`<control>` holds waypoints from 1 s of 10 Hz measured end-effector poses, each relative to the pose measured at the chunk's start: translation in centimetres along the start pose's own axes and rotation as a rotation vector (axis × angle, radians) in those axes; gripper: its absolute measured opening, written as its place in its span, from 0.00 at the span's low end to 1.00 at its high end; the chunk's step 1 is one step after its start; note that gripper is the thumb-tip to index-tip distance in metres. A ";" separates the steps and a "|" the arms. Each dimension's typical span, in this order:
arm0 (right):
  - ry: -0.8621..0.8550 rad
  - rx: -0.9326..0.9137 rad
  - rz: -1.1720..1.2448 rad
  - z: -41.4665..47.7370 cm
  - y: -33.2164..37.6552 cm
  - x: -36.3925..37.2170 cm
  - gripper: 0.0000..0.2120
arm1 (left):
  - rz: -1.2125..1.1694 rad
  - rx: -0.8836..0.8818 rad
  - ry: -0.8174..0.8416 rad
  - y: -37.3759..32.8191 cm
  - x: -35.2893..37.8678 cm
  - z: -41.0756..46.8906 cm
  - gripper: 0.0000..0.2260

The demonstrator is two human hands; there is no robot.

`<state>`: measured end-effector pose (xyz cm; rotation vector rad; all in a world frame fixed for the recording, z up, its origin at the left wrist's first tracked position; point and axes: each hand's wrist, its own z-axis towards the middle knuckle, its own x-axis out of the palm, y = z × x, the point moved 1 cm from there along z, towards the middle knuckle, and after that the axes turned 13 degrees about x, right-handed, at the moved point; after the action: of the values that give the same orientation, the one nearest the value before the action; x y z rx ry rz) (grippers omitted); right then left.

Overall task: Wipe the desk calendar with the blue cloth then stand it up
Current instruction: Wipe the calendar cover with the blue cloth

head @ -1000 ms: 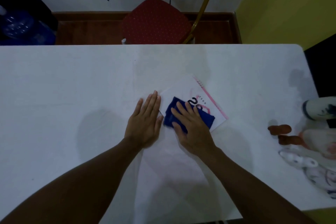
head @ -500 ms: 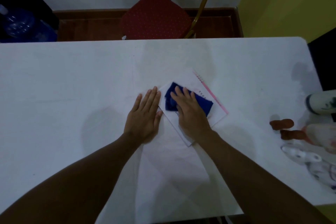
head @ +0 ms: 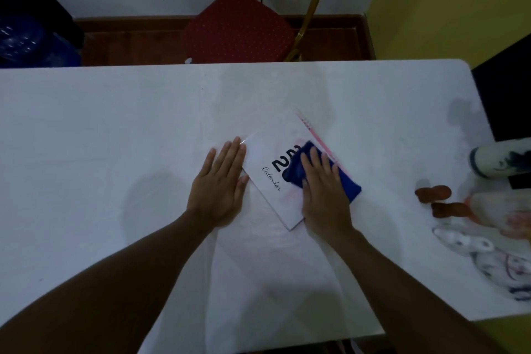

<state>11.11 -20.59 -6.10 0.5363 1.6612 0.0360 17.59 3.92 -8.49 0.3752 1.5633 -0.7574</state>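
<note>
— Right hand (head: 326,192) first: palm down, fingers straight and together, pressing the folded dark-blue cloth (head: 349,182) flat onto the white desk calendar with a pink spiral edge (head: 275,152). Pressing, not gripping.

— Left hand (head: 219,184)?

— Flat, fully open, holding nothing. Rests on the white table (head: 86,138) with fingertips touching the calendar's left edge.

— Calendar position?

— Lying flat mid-table, turned diagonally. Not stood up.

— Anything legible?

— "Calendar" in black script, plus large black digits starting with "2". The cloth and right hand cover the remaining digits, so the year is unreadable.

— Other things hidden or unclear?

— Cloth's near half sits under the palm. At the table's right edge: two reddish-brown lumps (head: 434,192) and pale painted objects (head: 488,250), dim and cut off by the frame; cannot identify them. Red padded chair with gold frame (head: 238,29) beyond the far edge, backrest cropped.
</note>
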 end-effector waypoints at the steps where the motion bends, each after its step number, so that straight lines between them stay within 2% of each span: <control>1: 0.024 -0.071 -0.025 4.7 3.0 0.3 0.27 | -0.004 0.001 0.003 0.1 0.1 0.0 0.29; 3: 0.048 -0.186 -0.004 5.7 5.2 0.9 0.30 | -0.005 -0.004 0.016 0.1 0.2 -0.1 0.29; 4: 0.068 -0.266 0.024 1.5 4.2 1.3 0.31 | -0.003 -0.005 0.018 0.1 0.3 -0.2 0.29; 5: 0.163 -0.367 0.029 -3.7 0.9 1.2 0.30 | -0.007 -0.008 0.008 0.1 0.4 -0.1 0.29; 6: 0.208 -0.422 0.007 -4.3 -1.2 0.2 0.29 | -0.009 -0.009 0.002 0.2 0.5 -0.1 0.29; 7: 0.163 -0.382 0.000 -0.8 -1.5 -0.5 0.30 | 0.002 -0.001 0.002 0.4 0.6 -0.1 0.29; 9: 0.100 -0.203 -0.050 7.0 4.4 0.3 0.33 | 0.017 0.000 0.001 0.4 0.7 -0.1 0.29; 10: 0.085 -0.172 -0.029 7.2 5.6 0.6 0.33 | 0.017 -0.003 0.005 0.3 0.7 -0.1 0.29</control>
<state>19.72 -17.43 -6.11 0.3846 1.7300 0.1811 17.65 4.09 -9.21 0.3877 1.5640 -0.7414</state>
